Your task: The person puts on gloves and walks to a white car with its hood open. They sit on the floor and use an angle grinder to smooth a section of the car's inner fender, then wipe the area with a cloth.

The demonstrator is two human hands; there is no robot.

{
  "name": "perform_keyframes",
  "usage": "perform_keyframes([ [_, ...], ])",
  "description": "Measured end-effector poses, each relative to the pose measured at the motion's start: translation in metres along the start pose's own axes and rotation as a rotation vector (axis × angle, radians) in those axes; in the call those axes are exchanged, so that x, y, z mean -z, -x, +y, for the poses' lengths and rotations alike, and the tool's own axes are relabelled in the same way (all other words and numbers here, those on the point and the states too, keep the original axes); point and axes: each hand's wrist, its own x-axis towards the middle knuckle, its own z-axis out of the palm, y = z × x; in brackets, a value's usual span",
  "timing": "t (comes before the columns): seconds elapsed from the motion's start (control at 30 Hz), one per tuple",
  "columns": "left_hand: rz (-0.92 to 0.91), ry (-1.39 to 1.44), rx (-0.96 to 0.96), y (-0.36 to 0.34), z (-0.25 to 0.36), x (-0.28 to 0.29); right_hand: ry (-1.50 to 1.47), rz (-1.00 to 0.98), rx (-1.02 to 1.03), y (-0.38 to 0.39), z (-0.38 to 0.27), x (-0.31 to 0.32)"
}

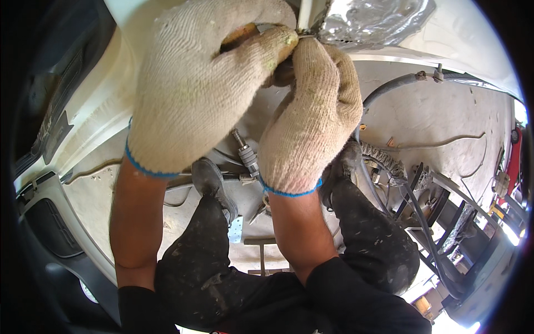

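Both my hands wear off-white knit work gloves with blue cuffs. They are raised together at the top of the view, against the edge of a white vehicle body panel (473,42). My left hand (194,92) is closed, its thumb and forefinger pinched at a small, thin, greyish piece by a narrow white strip (305,15). My right hand (314,108) is closed too, its fingertips touching the same spot from below. The gloves hide most of what they pinch. Just right of the fingertips, crumpled silver foil (378,21) covers part of the panel.
An open vehicle door (58,222) stands at the left. On the concrete floor (434,119) lie a grey hose (389,89), a metal hose coupling (246,155) between my feet, and thin cables. A dark metal frame (439,217) with hoses stands at right.
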Motion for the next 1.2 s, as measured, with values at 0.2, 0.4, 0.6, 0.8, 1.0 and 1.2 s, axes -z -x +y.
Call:
perform_keyframes([
  [0.2,-0.041,-0.047,-0.051,-0.004,-0.003,-0.006,-0.02,0.019,0.016,-0.006,-0.002,0.005],
  [0.4,-0.045,0.057,0.112,-0.001,-0.001,-0.007,0.014,0.035,0.0,-0.003,-0.003,0.004],
  [0.6,-0.098,0.098,0.124,-0.006,0.003,-0.004,0.016,0.033,-0.011,-0.004,-0.002,0.002],
  [0.8,-0.075,0.1,0.089,0.0,-0.002,-0.006,0.003,0.054,-0.065,-0.004,-0.001,-0.002],
  [1.0,-0.04,0.028,0.045,0.003,0.009,-0.006,-0.032,0.038,-0.047,-0.005,-0.006,-0.001],
  [1.2,-0.059,0.124,0.188,0.001,0.001,-0.009,-0.014,0.057,-0.137,-0.003,0.001,0.001],
])
